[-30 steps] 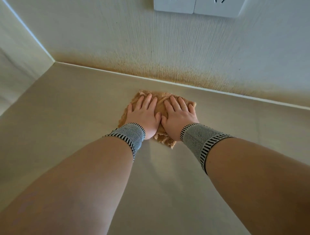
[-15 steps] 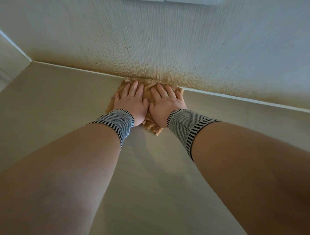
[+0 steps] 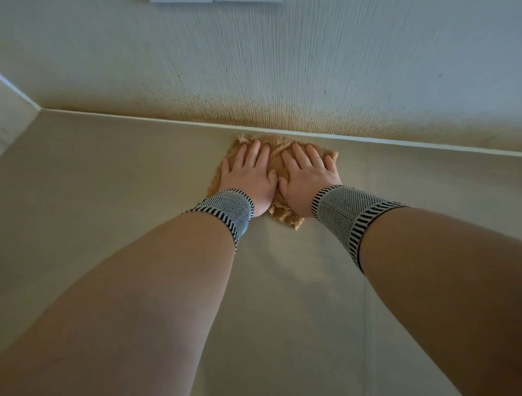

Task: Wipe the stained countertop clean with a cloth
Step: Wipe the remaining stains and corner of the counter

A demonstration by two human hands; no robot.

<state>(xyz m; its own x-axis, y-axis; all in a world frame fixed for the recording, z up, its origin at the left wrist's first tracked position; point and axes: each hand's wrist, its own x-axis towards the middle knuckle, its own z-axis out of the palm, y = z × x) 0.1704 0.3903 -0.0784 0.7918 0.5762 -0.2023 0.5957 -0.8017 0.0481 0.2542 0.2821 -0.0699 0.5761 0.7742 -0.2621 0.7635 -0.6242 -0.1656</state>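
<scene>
Cloth: a tan, fluffy cloth (image 3: 278,161) lies flat on the countertop, its far edge right up against the pale strip where the countertop meets the wall. A ragged corner of it sticks out toward the person between the two wrists.
Left hand: the left hand (image 3: 250,176) lies palm down on the left part of the cloth. Its fingers are straight and slightly spread, pointing toward the wall, pressing on the cloth and gripping nothing.
Right hand: the right hand (image 3: 308,175) lies palm down on the right part of the cloth, just beside the left hand, the thumbs close together or touching. Its fingers are also straight and flat on the cloth, with nothing held in them.
Wristbands: each wrist wears a grey knitted band with black and white striped edges, the left wristband (image 3: 226,209) and the right wristband (image 3: 343,216).
Countertop: the beige countertop (image 3: 113,175) runs from the near edge of the view to the wall; both bare forearms reach across it.
Wall: the pale ribbed wall (image 3: 282,70) stands behind the cloth, with a band of brownish-orange stain and small dark specks along its foot, strongest just above and to the right of the cloth.
Corner: at far left the countertop meets a side wall (image 3: 14,104).
Top edge: a white fitting (image 3: 214,1) shows at the very top, too cut off to tell what it is.
</scene>
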